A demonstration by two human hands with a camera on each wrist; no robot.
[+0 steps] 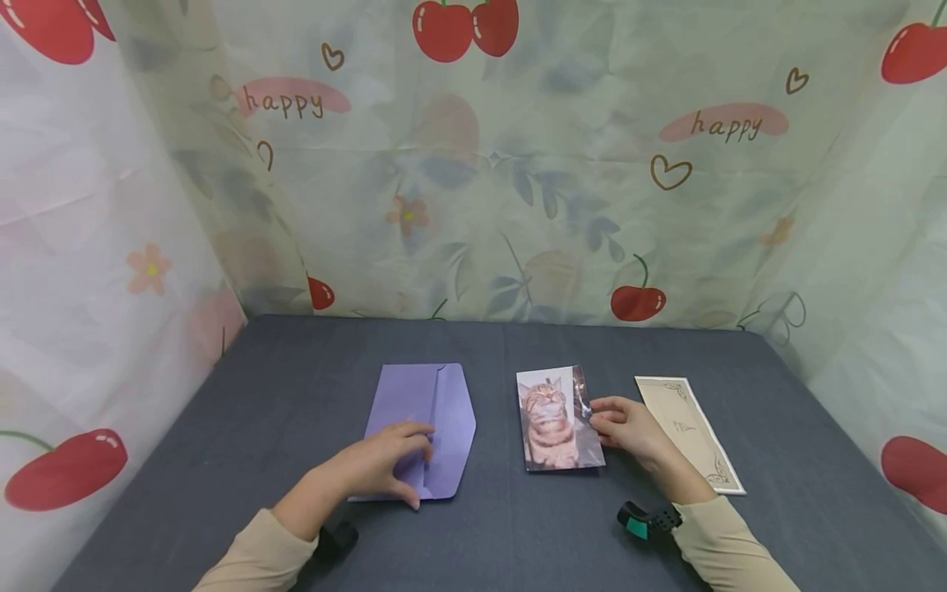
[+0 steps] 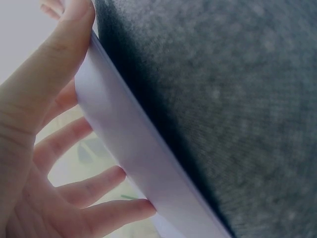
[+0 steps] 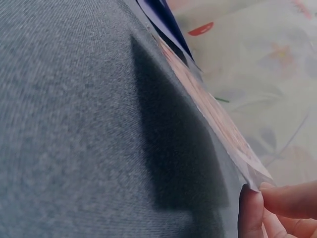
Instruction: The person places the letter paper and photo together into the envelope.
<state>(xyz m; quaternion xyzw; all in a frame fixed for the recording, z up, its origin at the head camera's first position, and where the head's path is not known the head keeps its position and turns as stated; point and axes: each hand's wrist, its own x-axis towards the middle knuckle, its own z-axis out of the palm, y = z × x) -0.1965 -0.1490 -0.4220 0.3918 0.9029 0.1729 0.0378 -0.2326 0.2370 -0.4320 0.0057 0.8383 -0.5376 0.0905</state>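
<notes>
1. The dark tabletop (image 1: 510, 534) is filling the lower frame; cherry-printed cloth (image 1: 488, 214) is hanging across the upper frame (the word "happy" is showing twice).
2. My left hand (image 1: 376, 464) is resting, fingers apart, on the purple envelope (image 1: 451, 444), lower centre-left.
3. My right hand (image 1: 627, 429) is pinching the cat card (image 1: 546, 423) by its right edge, lower centre-right.
4. The right wrist view alone is revealing a broad shadow (image 3: 171, 144) beneath the raised cat card.
</notes>
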